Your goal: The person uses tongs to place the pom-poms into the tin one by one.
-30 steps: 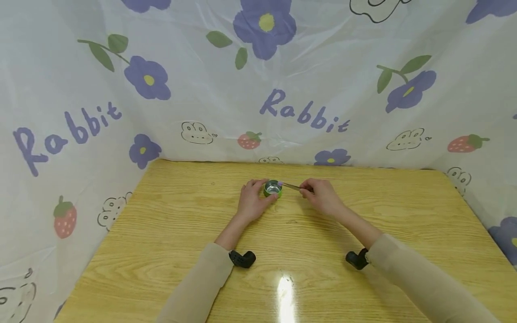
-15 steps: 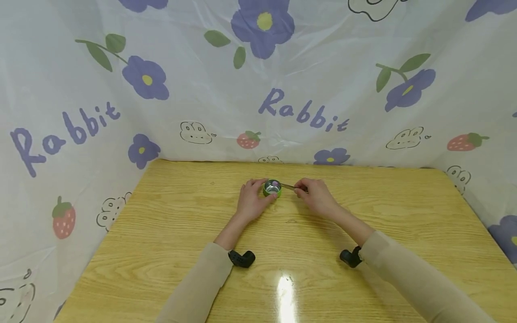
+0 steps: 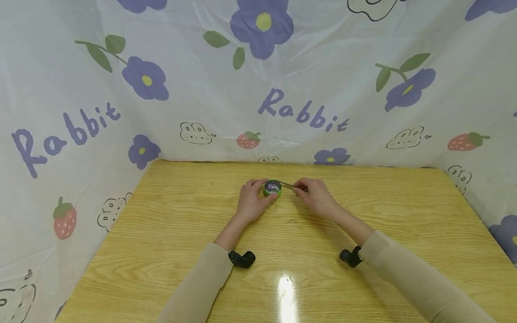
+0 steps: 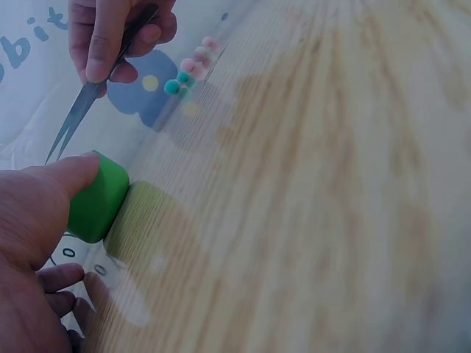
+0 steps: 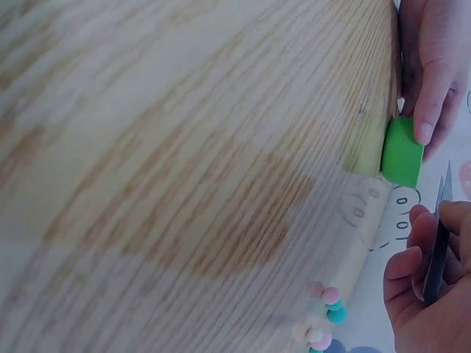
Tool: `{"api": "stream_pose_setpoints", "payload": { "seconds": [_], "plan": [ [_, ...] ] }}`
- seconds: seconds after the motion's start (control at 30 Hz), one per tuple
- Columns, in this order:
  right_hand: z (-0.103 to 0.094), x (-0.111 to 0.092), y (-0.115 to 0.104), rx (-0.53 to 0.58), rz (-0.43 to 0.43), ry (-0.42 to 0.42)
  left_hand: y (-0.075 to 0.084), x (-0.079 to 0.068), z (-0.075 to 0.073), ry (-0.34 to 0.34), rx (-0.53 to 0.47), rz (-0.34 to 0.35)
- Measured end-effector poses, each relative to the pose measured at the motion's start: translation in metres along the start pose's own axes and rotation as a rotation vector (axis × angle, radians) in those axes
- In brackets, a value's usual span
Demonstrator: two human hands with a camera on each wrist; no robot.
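A small round cup (image 3: pixel 266 194), green outside with a shiny metal lining, stands on the wooden table near its far edge. My left hand (image 3: pixel 252 202) holds it from the left, with thumb (image 4: pixel 77 173) and fingers around its side. A small pinkish-purple piece (image 3: pixel 270 186) shows inside the cup. My right hand (image 3: pixel 317 196) pinches a pair of metal tweezers (image 3: pixel 287 185), pointing left to the cup's rim. In the left wrist view the tweezer tips (image 4: pixel 57 147) are slightly apart with nothing between them, just above the cup.
Several small pink and teal balls (image 4: pixel 193 68) lie in a cluster on the table beyond the right hand; the head view does not show them. A printed cloth (image 3: pixel 303 80) hangs behind the table (image 3: pixel 291 251). A black wrist camera (image 3: pixel 242 259) sits on each forearm.
My right hand has moved slightly left with the tweezers. The purple piece, earlier at their tips by the rim, is now inside the cup, released. My left hand stays still.
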State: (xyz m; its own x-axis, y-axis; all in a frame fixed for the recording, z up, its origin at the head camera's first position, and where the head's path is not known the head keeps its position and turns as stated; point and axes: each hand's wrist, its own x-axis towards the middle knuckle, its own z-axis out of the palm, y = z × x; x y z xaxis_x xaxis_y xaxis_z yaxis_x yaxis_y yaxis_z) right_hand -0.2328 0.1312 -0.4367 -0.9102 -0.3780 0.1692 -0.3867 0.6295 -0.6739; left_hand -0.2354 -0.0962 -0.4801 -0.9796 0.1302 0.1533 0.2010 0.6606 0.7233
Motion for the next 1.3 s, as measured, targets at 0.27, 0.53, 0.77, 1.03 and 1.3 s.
{"api": "stream_pose_setpoints", "payload": {
  "seconds": [0.27,0.53,0.77,1.03,1.3],
  "plan": [
    [-0.007,-0.003,0.002,-0.003,0.015,0.004,0.001,0.000,0.000,-0.011,-0.004,-0.009],
    [-0.021,-0.010,0.017,-0.002,0.035,0.008,0.002,0.002,0.000,-0.023,-0.023,-0.016],
    [-0.037,-0.022,0.032,-0.008,0.100,0.035,0.001,0.001,0.004,-0.024,-0.028,-0.014],
    [-0.055,-0.036,0.049,-0.016,0.115,0.082,0.003,0.000,0.002,-0.024,-0.027,-0.011],
    [-0.065,-0.048,0.066,-0.059,0.147,0.119,0.001,0.001,0.000,-0.032,-0.023,-0.018]
  ]
}}
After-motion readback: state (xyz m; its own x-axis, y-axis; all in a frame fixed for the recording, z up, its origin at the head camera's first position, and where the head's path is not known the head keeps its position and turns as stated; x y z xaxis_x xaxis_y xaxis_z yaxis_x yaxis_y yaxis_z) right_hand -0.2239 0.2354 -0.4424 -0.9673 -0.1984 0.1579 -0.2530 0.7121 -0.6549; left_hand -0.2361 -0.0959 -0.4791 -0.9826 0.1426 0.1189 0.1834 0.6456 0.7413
